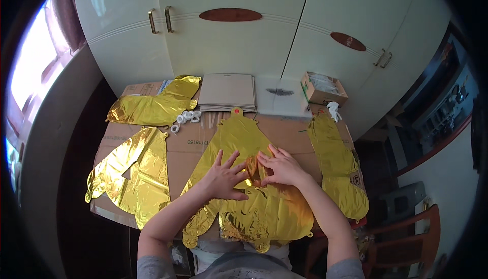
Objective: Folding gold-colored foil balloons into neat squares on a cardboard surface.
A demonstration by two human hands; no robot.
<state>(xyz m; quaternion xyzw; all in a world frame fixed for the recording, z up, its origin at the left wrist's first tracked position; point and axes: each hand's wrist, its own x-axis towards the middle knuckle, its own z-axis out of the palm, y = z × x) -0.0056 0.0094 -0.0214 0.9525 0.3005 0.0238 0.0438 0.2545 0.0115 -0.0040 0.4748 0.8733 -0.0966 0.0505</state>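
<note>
A large gold foil balloon [239,136], deflated, lies flat in front of me on the brown cardboard. It is broad at the near end and narrows toward a rounded far tip with a small red spot. My left hand [226,177] rests on its middle, palm down with the fingers spread. Across from it, my right hand [282,167] lies on the foil with fingers stretched out and thumb apart. Between the hands a darker, shiny patch of foil shows by the right fingertips; whether it is an opening or a fold I cannot tell. The near part of the balloon is crinkled.
Other flat gold foil balloons lie at the left [150,172], far left [147,107] and right [335,167]. Several white rolls [185,119] sit beside a stack of grey boards [227,92]. An open box [325,90] holds clear plastic. A wooden chair [406,243] stands near right.
</note>
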